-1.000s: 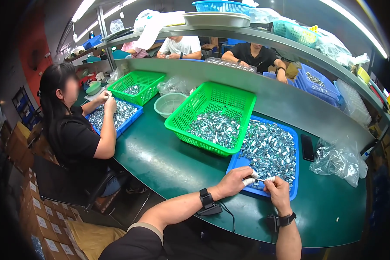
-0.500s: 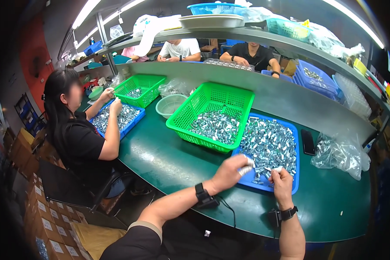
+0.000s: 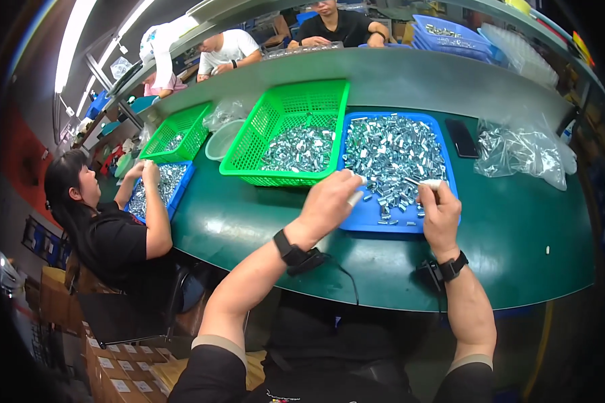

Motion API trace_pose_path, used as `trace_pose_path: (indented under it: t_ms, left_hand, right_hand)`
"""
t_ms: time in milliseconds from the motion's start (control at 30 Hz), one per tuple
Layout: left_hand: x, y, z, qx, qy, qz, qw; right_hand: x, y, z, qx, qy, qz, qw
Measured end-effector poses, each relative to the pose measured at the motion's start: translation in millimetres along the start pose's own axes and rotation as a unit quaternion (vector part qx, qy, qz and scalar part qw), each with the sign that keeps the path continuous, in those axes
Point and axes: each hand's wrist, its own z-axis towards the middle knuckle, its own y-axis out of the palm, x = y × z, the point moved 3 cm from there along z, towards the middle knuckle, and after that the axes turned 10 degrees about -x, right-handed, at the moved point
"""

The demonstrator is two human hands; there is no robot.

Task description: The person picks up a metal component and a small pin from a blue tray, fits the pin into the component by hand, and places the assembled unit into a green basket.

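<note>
Green worktable (image 3: pixel 517 242), blue tray (image 3: pixel 373 218) of small metal parts (image 3: pixel 393 148). L hand (image 3: pixel 331 201) fingers loosely curled, grip unclear; R hand (image 3: pixel 439 211) pinches one part (image 3: pixel 429 183). I'd lift singles, avoid spilling.

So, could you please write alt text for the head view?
A person's left hand and right hand hover over a blue tray of small shiny metal parts on a green table. A green basket stands beside it; a co-worker sits left.

Curved dark-green worktable (image 3: pixel 517 255): blue plastic tray (image 3: pixel 366 216), green plastic mesh basket (image 3: pixel 286 111), black phone (image 3: pixel 462 138), clear bag of metal parts (image 3: pixel 517 149).
</note>
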Motion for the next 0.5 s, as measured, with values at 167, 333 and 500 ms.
trace_pose_path:
  t_ms: [167,333,500]
  left_hand:
    - [-24.6,62.8,-0.6,-0.085,-0.036,0.053,0.994]
    - [-21.5,64.1,-4.8,-0.074,-0.064,-0.066,0.993]
    - [-3.4,56.0,-20.5,-0.027,-0.069,-0.272,0.959]
  right_hand:
    - [14.0,8.2,2.0,-0.045,0.044,0.058,0.996]
    - [13.8,14.9,-7.1,-0.077,0.065,0.056,0.993]
    - [17.3,22.4,-8.1,-0.13,0.098,0.041,0.986]
